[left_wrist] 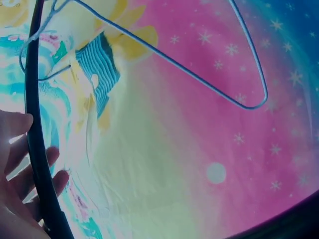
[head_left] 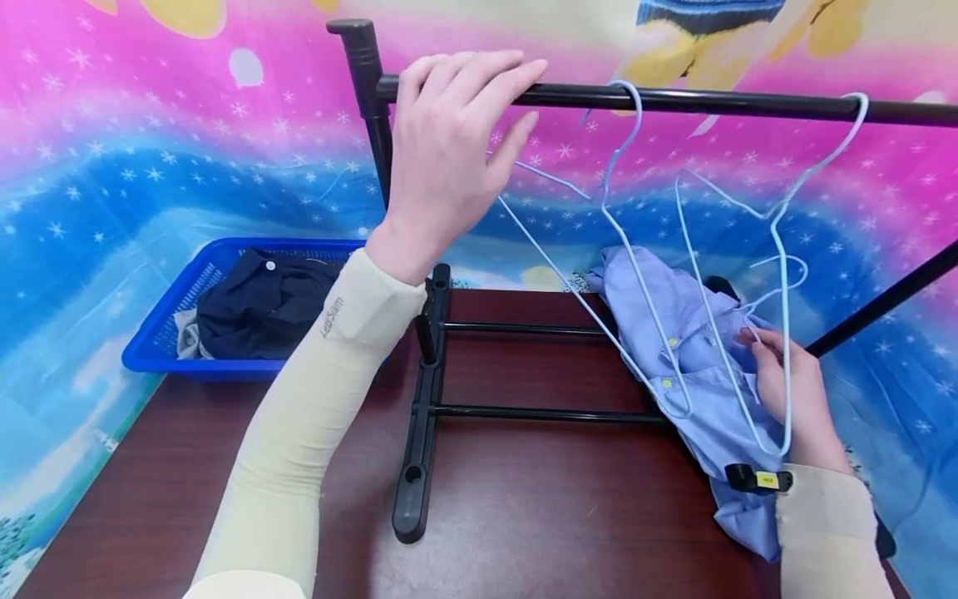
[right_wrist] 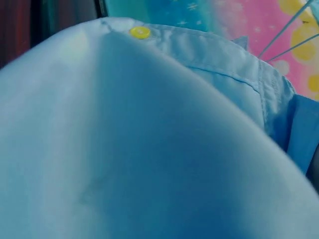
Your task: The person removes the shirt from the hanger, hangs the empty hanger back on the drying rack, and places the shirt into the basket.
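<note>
1. Overhead, the head view shows the left hand (head_left: 449,150) raised to the black rail (head_left: 711,101) of a small clothes rack, fingers straight and laid over the bar, gripping nothing. Two pale blue wire hangers (head_left: 636,249) hang on that rail, both bare. The right hand (head_left: 786,391) is low on the dark wooden table (head_left: 524,499), fingers pinching a third hanger's wire against a crumpled light blue shirt (head_left: 674,358) with yellow buttons. Judging by this, the shirt is not yet on a hanger and nothing has been hung. A blue basket (head_left: 165,333) at the left holds dark navy clothing (head_left: 262,304), apparently waiting.

2. Left wrist view: straight fingers (left_wrist: 20,169) lie against the rail (left_wrist: 37,149), with a bare hanger (left_wrist: 199,74) hooked beside them.

3. Right wrist view: shirt cloth (right_wrist: 149,139) fills the frame, one yellow button (right_wrist: 140,33) showing near the top; the hand itself is out of sight here.
</note>
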### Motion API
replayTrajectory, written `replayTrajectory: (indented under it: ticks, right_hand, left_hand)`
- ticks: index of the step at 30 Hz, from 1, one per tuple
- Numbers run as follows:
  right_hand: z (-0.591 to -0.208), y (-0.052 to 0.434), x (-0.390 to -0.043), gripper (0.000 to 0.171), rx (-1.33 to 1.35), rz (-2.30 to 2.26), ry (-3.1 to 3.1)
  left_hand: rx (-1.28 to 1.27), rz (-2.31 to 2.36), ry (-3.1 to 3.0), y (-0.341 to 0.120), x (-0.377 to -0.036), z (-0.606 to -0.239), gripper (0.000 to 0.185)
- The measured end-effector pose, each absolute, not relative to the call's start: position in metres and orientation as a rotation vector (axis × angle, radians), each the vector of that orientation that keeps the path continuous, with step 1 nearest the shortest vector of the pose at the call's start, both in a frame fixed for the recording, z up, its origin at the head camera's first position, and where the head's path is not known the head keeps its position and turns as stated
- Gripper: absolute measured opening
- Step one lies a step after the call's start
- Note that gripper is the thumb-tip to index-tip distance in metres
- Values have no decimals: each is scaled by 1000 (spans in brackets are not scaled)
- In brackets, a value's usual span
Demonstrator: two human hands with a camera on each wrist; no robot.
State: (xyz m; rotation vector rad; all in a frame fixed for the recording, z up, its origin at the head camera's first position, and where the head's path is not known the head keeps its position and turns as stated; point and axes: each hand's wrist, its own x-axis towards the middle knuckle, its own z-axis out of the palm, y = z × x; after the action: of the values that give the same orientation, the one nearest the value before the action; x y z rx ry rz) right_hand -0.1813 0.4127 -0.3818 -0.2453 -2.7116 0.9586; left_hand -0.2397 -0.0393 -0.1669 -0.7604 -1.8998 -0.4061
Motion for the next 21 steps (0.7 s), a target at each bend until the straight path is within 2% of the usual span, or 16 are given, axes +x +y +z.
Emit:
replayTrajectory:
  ticks: [5,11,21]
  right_hand:
    - [-395,414,-190,46,-252,972,-2686]
    - [-410,417,-203,44,-296,1110,-2605]
    - [-410,420,-204,47,-300,996,-2759]
  left_hand:
    - [-809,-424,-1814,-42,-230,-173,50]
    - [-868,-506,-1697,-48,-217,-185,46]
    - [-922,-601,-1732,-55,-200,-218,44]
